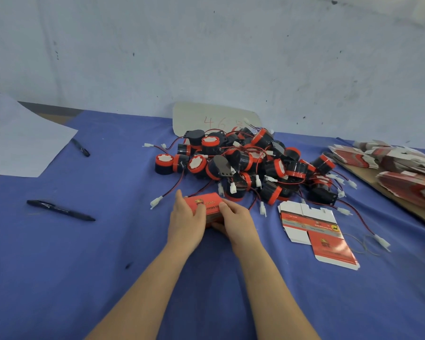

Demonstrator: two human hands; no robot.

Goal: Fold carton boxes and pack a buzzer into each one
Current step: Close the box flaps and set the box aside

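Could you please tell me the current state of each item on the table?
Red cardboard carton box: folded up, gripped by left hand and right hand.
Flat red-and-white carton blank: unfolded, lying on blue cloth.
Round black-and-red plastic buzzers: heaped loose, unpacked.
Red-and-white flat carton stacks: unfolded, piled at right.
Nearer black pen: lying untouched on cloth.

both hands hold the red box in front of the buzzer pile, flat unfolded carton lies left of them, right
No: the head view shows the flat unfolded carton to their right, not left. The left hand and right hand do hold the red box before the buzzer pile.
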